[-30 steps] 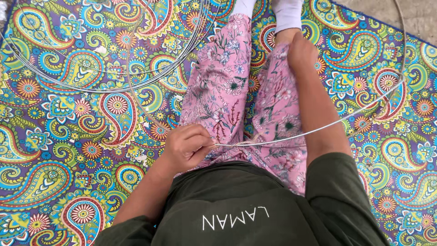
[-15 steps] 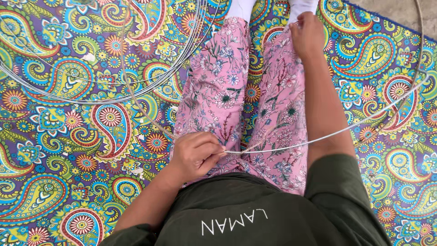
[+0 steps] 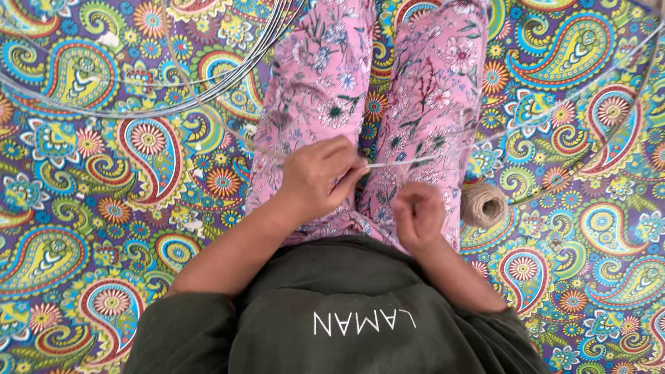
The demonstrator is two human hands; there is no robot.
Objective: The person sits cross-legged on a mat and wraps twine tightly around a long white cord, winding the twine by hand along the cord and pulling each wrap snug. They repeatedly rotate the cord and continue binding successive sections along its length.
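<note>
I sit on a paisley mat [image 3: 104, 228] with my legs in pink floral trousers [image 3: 325, 76] stretched out. My left hand [image 3: 317, 180] pinches the end of a thin pale cane rod [image 3: 415, 161] over my lap. The rod runs right across my right thigh and curves up toward the upper right. My right hand [image 3: 418, 216] hovers loosely curled just below the rod, near my right thigh; whether it holds anything I cannot make out. A ball of brown twine [image 3: 483, 204] lies on the mat beside my right thigh.
Several thin cane hoops [image 3: 138, 104] lie coiled on the mat at the upper left. My dark green shirt [image 3: 360, 312] fills the bottom centre.
My right hand came back from far out by my foot to my lap, close to the left hand. The view shifted, bringing the twine ball into sight.
</note>
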